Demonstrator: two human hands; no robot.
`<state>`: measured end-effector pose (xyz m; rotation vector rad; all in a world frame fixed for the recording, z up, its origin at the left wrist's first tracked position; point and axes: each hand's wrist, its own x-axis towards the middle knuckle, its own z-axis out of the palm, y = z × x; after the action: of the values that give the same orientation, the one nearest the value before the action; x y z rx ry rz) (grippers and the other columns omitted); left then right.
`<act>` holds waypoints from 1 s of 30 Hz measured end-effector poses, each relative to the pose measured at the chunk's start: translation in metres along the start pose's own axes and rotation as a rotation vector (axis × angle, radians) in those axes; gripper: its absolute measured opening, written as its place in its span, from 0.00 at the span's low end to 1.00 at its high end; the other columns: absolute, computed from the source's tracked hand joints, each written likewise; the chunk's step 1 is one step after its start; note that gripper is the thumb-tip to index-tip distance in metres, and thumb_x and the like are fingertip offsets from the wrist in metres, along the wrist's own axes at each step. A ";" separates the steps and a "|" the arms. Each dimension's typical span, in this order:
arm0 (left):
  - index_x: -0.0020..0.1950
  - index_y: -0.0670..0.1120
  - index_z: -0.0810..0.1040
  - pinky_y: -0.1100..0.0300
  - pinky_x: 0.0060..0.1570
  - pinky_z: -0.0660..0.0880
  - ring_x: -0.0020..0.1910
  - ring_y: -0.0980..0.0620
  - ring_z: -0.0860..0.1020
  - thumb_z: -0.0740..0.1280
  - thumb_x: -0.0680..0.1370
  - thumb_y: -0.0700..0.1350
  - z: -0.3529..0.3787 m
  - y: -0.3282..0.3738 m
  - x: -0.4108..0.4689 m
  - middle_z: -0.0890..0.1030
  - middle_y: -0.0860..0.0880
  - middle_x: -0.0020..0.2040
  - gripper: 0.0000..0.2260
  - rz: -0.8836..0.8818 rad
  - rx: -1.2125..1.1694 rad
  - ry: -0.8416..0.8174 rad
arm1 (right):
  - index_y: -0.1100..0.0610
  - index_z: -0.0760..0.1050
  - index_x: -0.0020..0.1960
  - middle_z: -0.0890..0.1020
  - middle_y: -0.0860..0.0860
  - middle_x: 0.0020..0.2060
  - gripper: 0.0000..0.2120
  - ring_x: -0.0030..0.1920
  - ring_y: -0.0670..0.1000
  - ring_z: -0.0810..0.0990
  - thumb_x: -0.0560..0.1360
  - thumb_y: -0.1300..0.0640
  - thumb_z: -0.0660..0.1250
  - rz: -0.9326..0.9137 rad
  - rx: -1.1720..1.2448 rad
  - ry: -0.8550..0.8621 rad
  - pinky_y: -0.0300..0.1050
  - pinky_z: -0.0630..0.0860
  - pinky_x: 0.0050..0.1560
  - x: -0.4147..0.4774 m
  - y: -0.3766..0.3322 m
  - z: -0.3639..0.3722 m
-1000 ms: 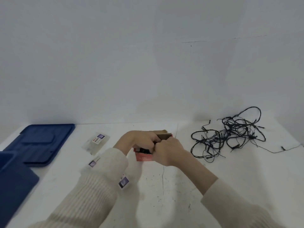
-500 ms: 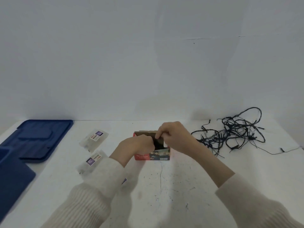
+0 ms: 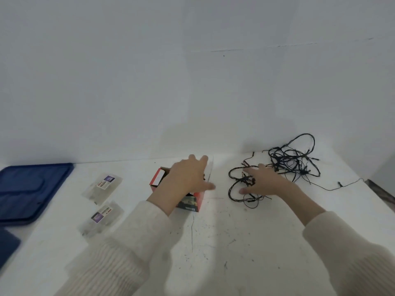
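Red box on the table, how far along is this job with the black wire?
Done: the red box stands open, something dark inside. In hand: the left hand is spread over the box; the right hand, open, reaches onto the near loops of the black wire tangle. Left: apparently the whole tangle lies loose on the table, outside the box.

Right grip (image 3: 265, 182) is off the red carton (image 3: 157, 178) and now over the near loops of the black light string (image 3: 288, 161), fingers spread. Left grip (image 3: 188, 178) no longer pinches the flap and lies spread across the carton's open top. Carton now sits askew.
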<state>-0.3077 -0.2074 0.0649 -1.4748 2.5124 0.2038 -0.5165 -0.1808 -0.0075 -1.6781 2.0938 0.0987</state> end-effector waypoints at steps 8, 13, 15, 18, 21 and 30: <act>0.64 0.41 0.68 0.57 0.43 0.71 0.51 0.43 0.75 0.62 0.76 0.37 0.009 -0.013 0.015 0.68 0.40 0.60 0.16 -0.140 0.047 0.075 | 0.55 0.77 0.55 0.79 0.53 0.50 0.10 0.51 0.54 0.76 0.74 0.59 0.64 -0.105 0.100 0.322 0.41 0.68 0.42 -0.011 -0.006 0.008; 0.71 0.54 0.63 0.55 0.64 0.67 0.68 0.50 0.66 0.70 0.72 0.56 -0.013 0.008 0.015 0.69 0.49 0.68 0.30 0.161 -0.477 0.093 | 0.54 0.81 0.46 0.82 0.53 0.36 0.06 0.35 0.50 0.74 0.74 0.53 0.67 -0.223 0.469 0.419 0.41 0.70 0.37 -0.050 -0.013 -0.060; 0.70 0.56 0.64 0.60 0.63 0.67 0.65 0.58 0.70 0.71 0.71 0.56 -0.033 0.033 0.011 0.74 0.55 0.65 0.29 0.303 -0.806 0.082 | 0.54 0.82 0.45 0.81 0.54 0.34 0.08 0.34 0.48 0.73 0.75 0.52 0.66 -0.331 0.584 0.437 0.37 0.68 0.36 -0.073 -0.017 -0.096; 0.61 0.48 0.72 0.56 0.49 0.77 0.43 0.50 0.82 0.67 0.76 0.46 -0.064 0.057 0.011 0.82 0.47 0.44 0.14 0.331 -1.154 0.250 | 0.50 0.82 0.44 0.84 0.53 0.38 0.09 0.39 0.52 0.78 0.76 0.50 0.64 -0.376 0.672 0.566 0.40 0.69 0.41 -0.103 -0.017 -0.145; 0.57 0.44 0.76 0.61 0.31 0.76 0.29 0.51 0.79 0.63 0.79 0.43 -0.095 0.053 0.004 0.82 0.45 0.38 0.08 0.328 -1.253 0.308 | 0.53 0.81 0.42 0.84 0.53 0.42 0.10 0.40 0.53 0.80 0.76 0.52 0.63 -0.321 0.731 0.731 0.36 0.71 0.41 -0.124 -0.006 -0.182; 0.65 0.54 0.68 0.58 0.56 0.77 0.54 0.54 0.81 0.66 0.75 0.55 -0.136 0.107 -0.022 0.82 0.49 0.55 0.20 0.541 -1.170 0.093 | 0.61 0.72 0.45 0.81 0.62 0.39 0.05 0.39 0.59 0.82 0.78 0.61 0.60 -0.455 1.476 0.367 0.48 0.82 0.36 -0.160 -0.005 -0.221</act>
<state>-0.4064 -0.1680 0.2026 -0.9272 2.8998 1.9705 -0.5527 -0.1095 0.2537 -1.0857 1.1637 -1.5494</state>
